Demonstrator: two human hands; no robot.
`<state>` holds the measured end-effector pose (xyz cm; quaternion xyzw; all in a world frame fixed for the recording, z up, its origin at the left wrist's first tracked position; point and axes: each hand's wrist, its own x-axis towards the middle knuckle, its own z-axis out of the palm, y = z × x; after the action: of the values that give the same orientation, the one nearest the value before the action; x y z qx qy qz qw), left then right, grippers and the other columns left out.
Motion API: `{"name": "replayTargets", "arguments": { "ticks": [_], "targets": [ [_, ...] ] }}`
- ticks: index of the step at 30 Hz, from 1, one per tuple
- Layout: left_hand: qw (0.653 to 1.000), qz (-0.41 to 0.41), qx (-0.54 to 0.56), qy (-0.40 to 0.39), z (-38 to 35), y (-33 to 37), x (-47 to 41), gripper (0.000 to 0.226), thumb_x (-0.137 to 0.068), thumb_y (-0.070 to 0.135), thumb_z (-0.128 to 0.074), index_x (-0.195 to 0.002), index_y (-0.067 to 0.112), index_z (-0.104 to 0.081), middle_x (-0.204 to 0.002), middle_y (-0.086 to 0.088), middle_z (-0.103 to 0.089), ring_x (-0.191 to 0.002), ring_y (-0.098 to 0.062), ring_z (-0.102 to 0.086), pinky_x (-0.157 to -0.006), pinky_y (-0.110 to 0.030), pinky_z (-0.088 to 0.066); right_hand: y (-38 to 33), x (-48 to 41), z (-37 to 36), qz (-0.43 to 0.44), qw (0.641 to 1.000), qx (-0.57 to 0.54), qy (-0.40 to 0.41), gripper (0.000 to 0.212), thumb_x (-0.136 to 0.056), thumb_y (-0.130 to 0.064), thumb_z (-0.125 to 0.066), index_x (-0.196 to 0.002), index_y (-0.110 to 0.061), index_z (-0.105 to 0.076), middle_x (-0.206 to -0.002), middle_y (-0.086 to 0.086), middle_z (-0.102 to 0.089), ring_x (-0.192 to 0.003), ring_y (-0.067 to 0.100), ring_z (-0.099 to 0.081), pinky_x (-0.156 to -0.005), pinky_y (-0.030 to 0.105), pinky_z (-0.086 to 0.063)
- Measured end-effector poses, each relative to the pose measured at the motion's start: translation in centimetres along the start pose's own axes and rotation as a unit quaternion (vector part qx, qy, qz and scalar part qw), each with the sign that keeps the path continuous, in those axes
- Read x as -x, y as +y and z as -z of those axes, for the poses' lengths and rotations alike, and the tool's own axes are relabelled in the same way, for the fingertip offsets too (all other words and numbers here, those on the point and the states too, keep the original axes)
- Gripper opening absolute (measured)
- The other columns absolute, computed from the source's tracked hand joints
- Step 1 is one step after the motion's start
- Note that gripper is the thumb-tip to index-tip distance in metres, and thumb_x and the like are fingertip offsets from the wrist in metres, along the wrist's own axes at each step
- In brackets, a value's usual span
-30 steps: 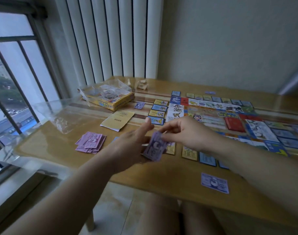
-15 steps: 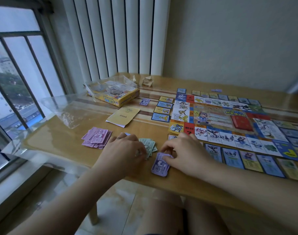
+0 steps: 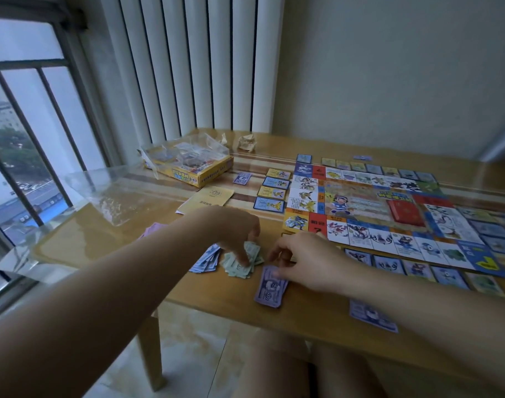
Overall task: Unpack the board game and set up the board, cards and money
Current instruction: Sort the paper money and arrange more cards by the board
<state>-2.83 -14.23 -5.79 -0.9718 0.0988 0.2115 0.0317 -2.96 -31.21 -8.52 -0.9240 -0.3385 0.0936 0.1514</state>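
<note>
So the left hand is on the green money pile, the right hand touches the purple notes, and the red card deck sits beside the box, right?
Not quite: the head view shows the red card deck lying on the board, not beside the box. The left hand is on the green money pile and the right hand touches the purple notes.

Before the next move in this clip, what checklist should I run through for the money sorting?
1. Board unfolded flat: ok.
2. Purple note stack squared on the table, right hand touching its far end: ok.
3. Green note pile tidy: not ok, splayed under the left hand.
4. Loose purple note near the table edge gathered in: not ok, lies apart.
5. Pink pile complete: cannot tell, mostly hidden behind the arm.
6. Either hand pinching notes: cannot tell.
</note>
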Motion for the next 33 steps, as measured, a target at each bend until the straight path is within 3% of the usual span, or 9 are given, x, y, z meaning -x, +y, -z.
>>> {"name": "replayTargets", "arguments": {
  "ticks": [3,9,21,25,27,28,30,31,33],
  "targets": [
    [0.998,0.011,-0.047,-0.047,1.1,0.7,-0.5,0.072,-0.08,0.047,-0.069,-0.138,0.016,-0.04,-0.133,-0.002,-0.052,-0.116,-0.021,-0.051,-0.082,-0.027,-0.038,0.1,0.0,-0.1,0.001,1.0,0.008,-0.001,0.023,-0.086,-0.039,-0.065,-0.107,-0.031,-0.063,-0.095,-0.011,-0.065,-0.093,0.011,-0.055,-0.097,0.036,-0.034],
    [0.989,0.026,-0.119,-0.089,1.6,1.1,-1.5,0.079,-0.078,0.059,-0.065,-0.137,0.009,-0.046,-0.129,-0.007,-0.056,-0.114,-0.025,-0.054,-0.091,-0.033,-0.044,0.1,0.1,0.0,0.002,1.0,0.008,-0.002,0.021,-0.088,-0.037,-0.063,-0.107,-0.03,-0.063,-0.097,-0.009,-0.064,-0.096,0.011,-0.053,-0.099,0.036,-0.032],
    [0.997,-0.001,-0.054,-0.056,1.3,0.9,-1.3,0.069,-0.08,0.047,-0.069,-0.137,0.015,-0.046,-0.131,-0.004,-0.052,-0.115,-0.022,-0.05,-0.082,-0.028,-0.037,-0.1,0.2,0.0,0.001,1.0,0.012,0.002,0.019,-0.089,-0.036,-0.063,-0.106,-0.028,-0.064,-0.095,-0.01,-0.062,-0.096,0.013,-0.053,-0.097,0.036,-0.033],
    [0.995,-0.035,0.084,0.034,2.0,-1.4,0.3,0.031,-0.084,0.039,-0.067,-0.107,0.019,-0.062,-0.094,0.007,-0.062,-0.09,-0.017,-0.058,-0.073,-0.026,-0.045,0.1,-0.1,0.0,-0.008,0.999,-0.051,-0.009,0.022,-0.085,-0.031,-0.069,-0.105,-0.023,-0.066,-0.086,-0.012,-0.059,-0.087,0.008,-0.055,-0.091,0.033,-0.042],
    [0.946,-0.053,0.299,0.116,2.5,-3.7,1.8,0.02,-0.083,0.028,-0.069,-0.1,0.017,-0.064,-0.091,0.003,-0.068,-0.085,-0.016,-0.066,-0.075,-0.029,-0.055,-0.1,-0.7,0.3,-0.022,0.992,-0.125,-0.019,0.02,-0.083,-0.025,-0.072,-0.102,-0.02,-0.067,-0.09,-0.006,-0.063,-0.085,0.008,-0.058,-0.083,0.03,-0.049],
    [0.882,-0.066,0.446,0.141,2.6,-4.5,2.8,0.021,-0.081,0.02,-0.07,-0.1,0.013,-0.063,-0.093,-0.002,-0.07,-0.086,-0.015,-0.068,-0.074,-0.027,-0.057,-0.2,-1.2,0.5,-0.025,0.987,-0.156,-0.021,0.02,-0.082,-0.023,-0.073,-0.101,-0.019,-0.067,-0.09,-0.003,-0.064,-0.084,0.008,-0.058,-0.078,0.026,-0.049],
    [0.712,-0.101,0.677,0.157,2.3,-6.2,4.5,0.034,-0.069,0.011,-0.071,-0.101,0.004,-0.06,-0.094,-0.009,-0.07,-0.085,-0.015,-0.07,-0.07,-0.023,-0.057,-0.6,-2.2,0.7,-0.025,0.981,-0.191,-0.015,0.019,-0.082,-0.02,-0.073,-0.099,-0.018,-0.066,-0.088,-0.003,-0.063,-0.08,0.008,-0.057,-0.07,0.019,-0.046],
    [0.653,-0.106,0.73,0.169,2.0,-7.1,4.8,0.045,-0.062,0.012,-0.078,-0.102,0.002,-0.059,-0.094,-0.011,-0.07,-0.086,-0.017,-0.07,-0.069,-0.024,-0.057,-0.9,-2.7,0.8,-0.023,0.98,-0.199,-0.008,0.018,-0.082,-0.02,-0.073,-0.099,-0.017,-0.066,-0.088,-0.003,-0.063,-0.081,0.009,-0.058,-0.069,0.019,-0.046],
    [0.587,-0.094,0.781,0.191,1.1,-8.2,5.2,0.056,-0.056,0.012,-0.082,-0.106,0.003,-0.058,-0.095,-0.014,-0.07,-0.085,-0.018,-0.071,-0.068,-0.026,-0.057,-1.2,-3.8,0.5,-0.025,0.979,-0.204,0.008,0.018,-0.082,-0.019,-0.073,-0.099,-0.016,-0.067,-0.086,-0.004,-0.063,-0.084,0.012,-0.059,-0.075,0.026,-0.048]
  ]
}}
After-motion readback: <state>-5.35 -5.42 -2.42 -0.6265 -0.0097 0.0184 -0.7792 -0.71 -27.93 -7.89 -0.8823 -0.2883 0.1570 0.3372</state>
